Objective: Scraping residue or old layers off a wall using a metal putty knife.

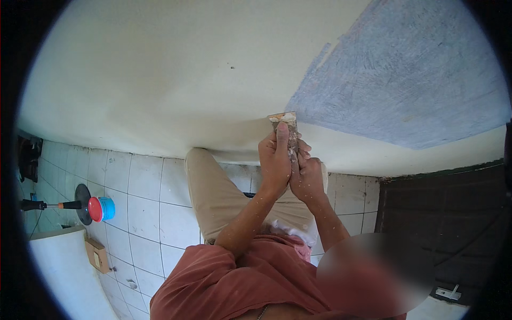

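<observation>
Both of my hands grip one scraper (292, 140), its blade edge pointing up the picture against the wall (180, 80). My left hand (275, 160) lies along the tool with its thumb pressed flat near the blade. Around the handle's lower end, my right hand (310, 176) is closed. Pale flakes cling to the tool, and specks dot both forearms. The blade meets the wall at the lower left corner of a rough bluish-gray patch (400, 80); cream paint surrounds that patch on its left and below.
White floor tiles (144, 212) run along the wall's foot. A blue tub with a red lid (106, 209) stands at left beside a black round base (83, 204). Farther down are a cardboard box (97, 255) and a white curved surface (64, 268). A dark door (440, 212) is at right.
</observation>
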`<state>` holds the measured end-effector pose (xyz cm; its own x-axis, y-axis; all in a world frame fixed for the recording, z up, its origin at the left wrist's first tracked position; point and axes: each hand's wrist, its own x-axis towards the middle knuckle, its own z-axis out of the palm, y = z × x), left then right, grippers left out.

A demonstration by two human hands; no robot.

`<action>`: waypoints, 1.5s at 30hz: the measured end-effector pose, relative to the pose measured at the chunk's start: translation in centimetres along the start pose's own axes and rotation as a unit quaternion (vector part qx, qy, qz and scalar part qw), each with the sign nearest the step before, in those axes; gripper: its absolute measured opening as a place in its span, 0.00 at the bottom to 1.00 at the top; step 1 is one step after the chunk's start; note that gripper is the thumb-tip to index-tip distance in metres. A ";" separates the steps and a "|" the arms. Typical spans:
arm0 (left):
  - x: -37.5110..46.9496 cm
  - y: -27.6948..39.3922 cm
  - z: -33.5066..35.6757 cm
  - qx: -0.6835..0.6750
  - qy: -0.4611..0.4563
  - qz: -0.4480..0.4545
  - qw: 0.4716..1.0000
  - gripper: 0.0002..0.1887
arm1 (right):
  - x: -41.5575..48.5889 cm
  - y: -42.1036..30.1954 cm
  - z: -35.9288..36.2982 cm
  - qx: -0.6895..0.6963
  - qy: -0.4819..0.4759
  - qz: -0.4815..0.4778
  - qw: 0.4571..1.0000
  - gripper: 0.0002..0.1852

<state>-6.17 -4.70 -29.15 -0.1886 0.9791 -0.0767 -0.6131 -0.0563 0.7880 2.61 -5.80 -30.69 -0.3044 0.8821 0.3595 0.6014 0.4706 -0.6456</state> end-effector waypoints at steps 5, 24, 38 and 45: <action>0.3 -0.4 -0.2 0.005 0.003 0.001 1.000 0.21 | 0.2 0.2 0.2 0.028 -0.006 0.030 0.999 0.07; 0.5 -0.5 0.1 -0.038 0.034 0.002 0.999 0.22 | 0.8 0.9 -0.3 -0.015 -0.047 -0.007 0.999 0.06; 0.7 -0.4 -0.3 0.019 0.025 0.030 0.999 0.22 | 1.2 1.0 0.5 0.006 -0.024 -0.005 1.000 0.05; 0.7 0.2 -0.6 0.018 0.029 0.022 0.999 0.23 | 1.0 0.4 1.3 0.020 0.027 -0.047 0.998 0.05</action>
<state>-6.87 -4.12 -29.37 -0.2591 0.9628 -0.0767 -0.5754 -0.0901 0.8129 1.61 -4.72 -31.52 -0.3174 0.8322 0.4547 0.5415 0.5527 -0.6335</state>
